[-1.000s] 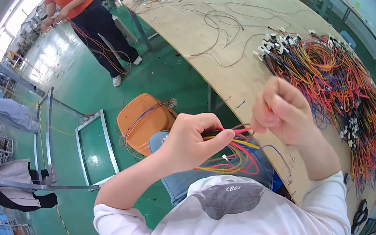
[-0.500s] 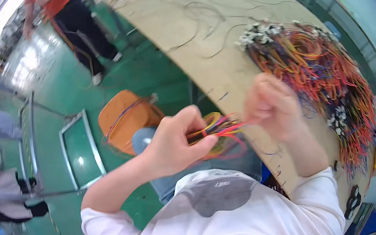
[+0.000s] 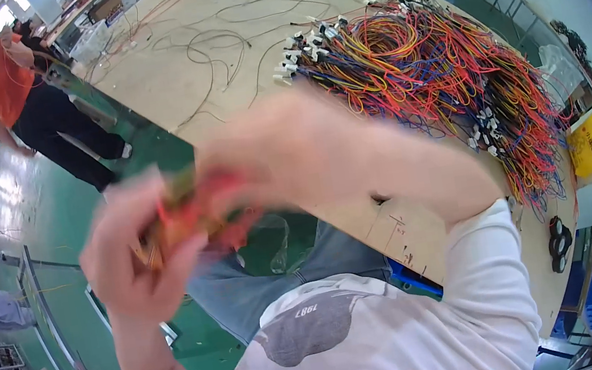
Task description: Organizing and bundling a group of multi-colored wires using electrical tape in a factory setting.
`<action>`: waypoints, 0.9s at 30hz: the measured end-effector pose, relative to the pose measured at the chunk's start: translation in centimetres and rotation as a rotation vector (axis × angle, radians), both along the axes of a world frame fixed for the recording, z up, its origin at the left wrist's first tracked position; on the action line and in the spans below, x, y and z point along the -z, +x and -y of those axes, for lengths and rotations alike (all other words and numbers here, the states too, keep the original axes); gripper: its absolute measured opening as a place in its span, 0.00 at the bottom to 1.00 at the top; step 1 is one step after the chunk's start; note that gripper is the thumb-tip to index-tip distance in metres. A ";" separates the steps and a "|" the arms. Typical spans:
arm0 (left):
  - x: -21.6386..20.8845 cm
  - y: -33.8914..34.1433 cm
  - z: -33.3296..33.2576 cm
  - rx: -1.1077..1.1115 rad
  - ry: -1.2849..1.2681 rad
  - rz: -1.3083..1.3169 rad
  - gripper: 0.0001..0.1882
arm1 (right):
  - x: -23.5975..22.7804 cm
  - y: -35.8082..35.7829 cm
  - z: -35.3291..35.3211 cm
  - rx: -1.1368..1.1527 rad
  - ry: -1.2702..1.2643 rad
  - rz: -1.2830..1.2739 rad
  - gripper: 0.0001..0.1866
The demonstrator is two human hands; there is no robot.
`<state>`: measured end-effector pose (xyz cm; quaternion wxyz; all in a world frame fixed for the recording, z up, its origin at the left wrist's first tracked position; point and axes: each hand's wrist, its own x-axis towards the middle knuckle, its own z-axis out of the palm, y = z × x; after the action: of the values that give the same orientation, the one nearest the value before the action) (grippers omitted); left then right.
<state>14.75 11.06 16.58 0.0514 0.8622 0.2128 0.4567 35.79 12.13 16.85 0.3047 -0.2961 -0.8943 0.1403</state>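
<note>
My left hand [image 3: 125, 245] curls its fingers and thumb around a bundle of coloured wires [image 3: 197, 213], mostly red, orange and yellow, held up above my lap. Blur smears the bundle. Against its right side is my right hand [image 3: 268, 154], reaching across from the right above the table edge. Its fingers are too smeared by motion to show whether they grip the wires. Beyond my right arm lies a big heap of wire harnesses [image 3: 414, 52] in red, yellow, blue and black, with white connectors at the ends.
The wooden table [image 3: 158, 83] runs from far left to near right, with loose thin wires [image 3: 219, 51] on it. A black round-lobed object [image 3: 560, 243] sits at its right edge. A person in orange [image 3: 5, 83] stands far left. Metal frames [image 3: 44, 291] stand on the green floor.
My left hand has moved left with the wire bundle. The right hand has swung left from over the table to the bundle. The view has shifted, and more of the table shows.
</note>
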 end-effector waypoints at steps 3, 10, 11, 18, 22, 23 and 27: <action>-1.4 0.7 -2.8 -0.232 0.153 -0.138 0.25 | -4.4 3.5 -3.6 0.536 0.573 0.193 0.12; 18.8 -4.7 -3.0 -0.495 -0.626 0.119 0.13 | 0.8 20.9 -13.3 0.893 0.763 0.898 0.15; 21.8 -6.2 -2.8 -0.567 -0.817 0.179 0.12 | 4.2 22.8 -14.2 0.871 0.678 0.706 0.15; 38.3 -19.8 -9.5 -1.286 -0.587 -0.172 0.16 | 13.4 22.7 -12.2 1.011 -0.323 0.435 0.23; 41.7 -20.8 -14.0 -1.286 -0.684 -0.568 0.16 | 9.6 20.9 -9.1 0.888 -0.133 0.510 0.23; 42.1 -21.0 -14.3 -1.275 -0.793 -0.710 0.16 | 9.0 19.7 -8.1 0.955 -0.010 0.507 0.23; 44.4 -22.9 -15.9 -1.114 -1.042 -0.589 0.15 | 9.1 11.2 -4.2 1.003 0.351 0.390 0.16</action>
<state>-8.13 26.98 -27.80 0.1533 0.5802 0.7998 0.0123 47.04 16.35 7.76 0.2079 -0.6502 -0.6938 -0.2296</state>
